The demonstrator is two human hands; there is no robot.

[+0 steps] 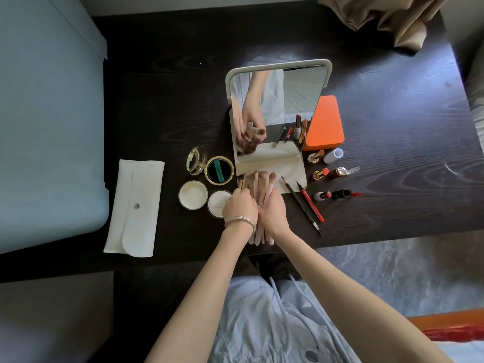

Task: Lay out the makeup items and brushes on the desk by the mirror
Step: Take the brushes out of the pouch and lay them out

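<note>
Hands point(239, 205) point(272, 209) hide brush handles point(262, 238); left grip closed on brushes point(258, 179), right unclear.

Both hands point(258, 208) on brushes point(262, 183)

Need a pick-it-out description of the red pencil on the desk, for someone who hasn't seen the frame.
Start at the standing mirror in the middle of the dark desk. At the right corner of its white base, two slim pencils lie diagonally side by side, right of the right hand. The red pencil is the right-hand, shorter one; its neighbour is dark brown.
</note>
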